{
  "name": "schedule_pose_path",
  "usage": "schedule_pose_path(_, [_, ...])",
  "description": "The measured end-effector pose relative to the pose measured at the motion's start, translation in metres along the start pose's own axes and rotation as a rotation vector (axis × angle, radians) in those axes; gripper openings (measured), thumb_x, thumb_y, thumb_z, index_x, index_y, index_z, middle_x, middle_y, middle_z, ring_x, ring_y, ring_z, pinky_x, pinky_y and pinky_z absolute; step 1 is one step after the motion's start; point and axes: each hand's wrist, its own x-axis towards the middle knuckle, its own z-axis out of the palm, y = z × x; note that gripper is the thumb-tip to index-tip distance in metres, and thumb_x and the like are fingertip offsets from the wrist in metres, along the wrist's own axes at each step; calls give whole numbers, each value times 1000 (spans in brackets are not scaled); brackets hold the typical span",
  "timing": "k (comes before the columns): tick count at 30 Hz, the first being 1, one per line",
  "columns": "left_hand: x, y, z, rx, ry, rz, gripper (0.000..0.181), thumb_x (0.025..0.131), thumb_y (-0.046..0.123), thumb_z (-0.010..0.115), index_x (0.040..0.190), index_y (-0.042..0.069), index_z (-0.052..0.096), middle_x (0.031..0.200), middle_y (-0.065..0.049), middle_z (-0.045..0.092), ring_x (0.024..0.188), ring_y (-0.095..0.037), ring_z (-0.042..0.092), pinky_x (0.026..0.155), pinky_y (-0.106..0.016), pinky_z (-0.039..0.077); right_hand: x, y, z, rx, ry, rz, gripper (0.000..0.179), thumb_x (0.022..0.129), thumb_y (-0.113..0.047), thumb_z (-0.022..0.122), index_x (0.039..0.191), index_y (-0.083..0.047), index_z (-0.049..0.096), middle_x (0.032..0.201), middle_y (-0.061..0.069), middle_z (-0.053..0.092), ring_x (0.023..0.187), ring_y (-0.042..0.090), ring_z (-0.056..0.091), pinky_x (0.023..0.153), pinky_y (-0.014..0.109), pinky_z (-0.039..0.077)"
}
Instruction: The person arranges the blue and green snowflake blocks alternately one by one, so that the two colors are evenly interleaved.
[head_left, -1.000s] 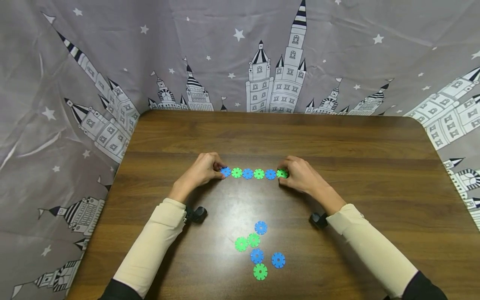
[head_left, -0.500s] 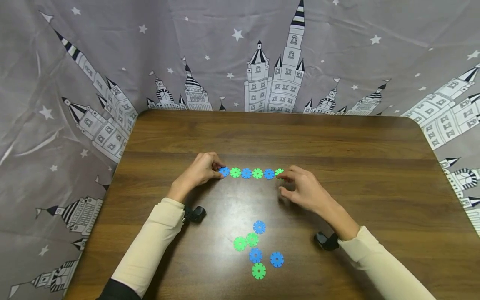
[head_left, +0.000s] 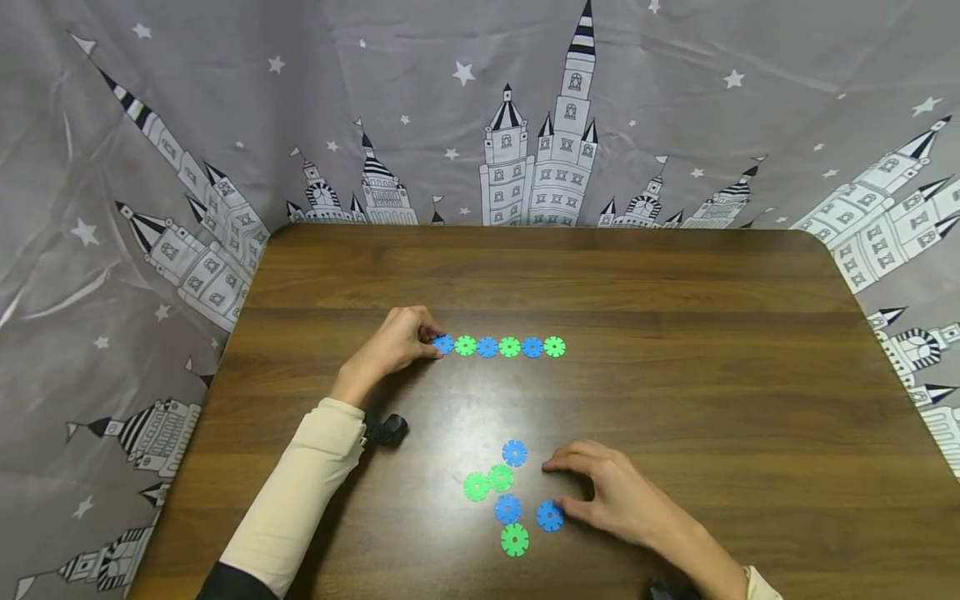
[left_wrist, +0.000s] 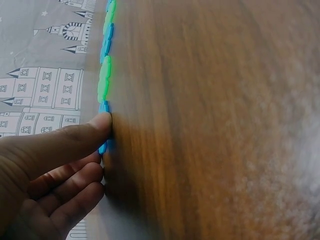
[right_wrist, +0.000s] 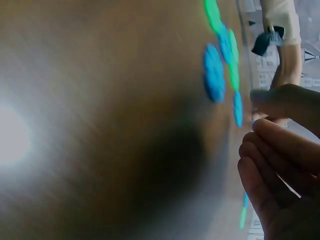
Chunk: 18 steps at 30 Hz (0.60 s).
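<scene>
Notched flat plastic discs, blue and green by turns, form a straight row across the table. My left hand (head_left: 393, 343) pinches the blue disc (head_left: 444, 344) at the row's left end, thumb on the near side; the left wrist view shows the thumb (left_wrist: 102, 122) pressed on this disc (left_wrist: 103, 107). A green disc (head_left: 555, 347) ends the row on the right. Lower down, my right hand (head_left: 615, 496) has thumb and fingers spread apart, holding nothing. Its thumb tip overlaps the edge of a loose blue disc (head_left: 550, 516) in the head view.
Several more loose discs lie left of my right hand, among them a blue one (head_left: 514, 453), a green one (head_left: 476, 487) and a green one (head_left: 515, 540) nearest me. The wooden table (head_left: 712, 333) ends at a grey castle-print curtain (head_left: 427, 75) behind and at the sides.
My right hand has let go of the green disc at the row's right end and moved down toward me to the loose discs. My left hand still pinches the left-end blue disc.
</scene>
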Motion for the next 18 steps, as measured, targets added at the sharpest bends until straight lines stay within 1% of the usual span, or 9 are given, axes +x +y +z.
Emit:
schedule_pose_path(2, [0, 0, 0, 1, 1, -1, 28, 71, 7, 88, 95, -1, 77, 80, -6, 65, 74, -20, 59, 69, -31, 48, -8, -1, 7, 23, -12, -9, 37, 80, -13, 82, 115, -7, 70, 114, -6, 65, 106, 14, 63, 91, 34, 53])
schedule_pose_path(4, [0, -1, 0, 0, 2, 0, 28, 71, 7, 88, 95, -2, 77, 80, -6, 65, 75, -20, 59, 69, -31, 49, -14, -3, 13, 26, -2, -31, 39, 79, -15, 83, 115, -6, 70, 113, -6, 64, 104, 13, 63, 90, 33, 53])
schedule_pose_path(7, [-1, -1, 0, -2, 6, -2, 28, 71, 7, 88, 95, -2, 77, 81, -7, 65, 75, -20, 59, 69, -31, 49, -19, -3, 20, -10, 31, -78, 42, 76, -17, 86, 113, -5, 71, 112, -5, 64, 102, 12, 63, 88, 31, 54])
schedule_pose_path(12, [-1, -2, 1, 2, 9, -11, 27, 71, 8, 88, 94, -1, 77, 79, -6, 64, 74, -19, 59, 68, -31, 48, -21, -5, 27, -82, 84, -165, 39, 73, -12, 87, 108, -4, 72, 110, -4, 65, 100, 11, 62, 87, 23, 52])
schedule_pose_path(15, [-1, -2, 1, 2, 7, -9, 27, 71, 8, 88, 95, -1, 77, 79, -5, 64, 73, -18, 58, 68, -31, 48, -21, -5, 29, -107, 96, -192, 35, 73, -9, 86, 105, -5, 73, 108, -5, 65, 98, 10, 62, 87, 17, 50])
schedule_pose_path(18, [0, -2, 2, -1, 6, -6, 27, 72, 8, 88, 95, -1, 77, 78, -5, 63, 73, -18, 58, 67, -31, 48, -20, -5, 29, -134, 99, -220, 32, 74, -8, 85, 104, -5, 73, 107, -6, 65, 97, 8, 61, 87, 15, 48])
